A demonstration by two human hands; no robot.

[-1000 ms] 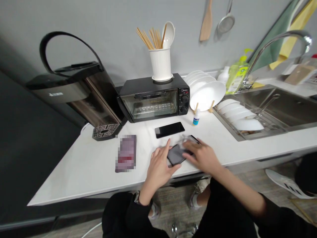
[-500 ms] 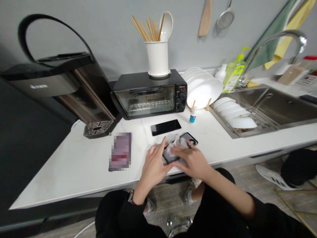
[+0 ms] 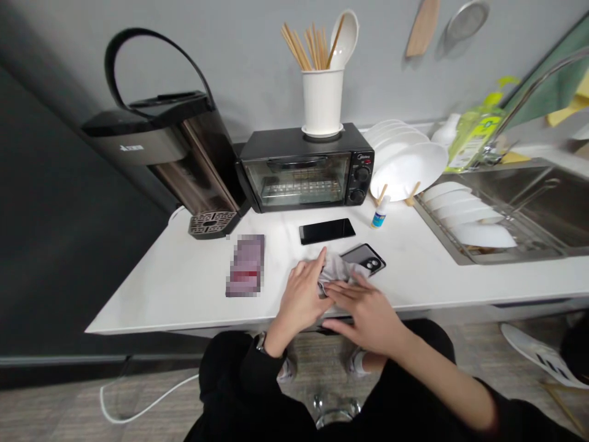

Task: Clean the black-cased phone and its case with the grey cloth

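A grey smartphone (image 3: 365,253) lies back up near the counter's front edge, its round camera module at the right end. A crumpled pale grey cloth (image 3: 343,268) covers much of its left part. My left hand (image 3: 302,293) is around the phone's left end, thumb and forefinger apart, bracing it; the fingers' contact is partly hidden by the cloth. My right hand (image 3: 368,310) presses the cloth onto the phone with its fingertips, thumb held away. Behind them lies a black phone (image 3: 327,231), screen up. A small spray bottle (image 3: 380,213) with a blue label stands to its right.
A pixelated purple item (image 3: 246,267) lies left on the white counter (image 3: 175,294). Behind are a water dispenser (image 3: 207,159), a toaster oven (image 3: 306,175) and white plates (image 3: 409,169). A sink (image 3: 552,202) holding bowls (image 3: 478,224) is at right.
The view has swung left, so everything appears further right. The cloth looks more spread out and sits further from the camera module. My right hand has shifted slightly toward the counter edge.
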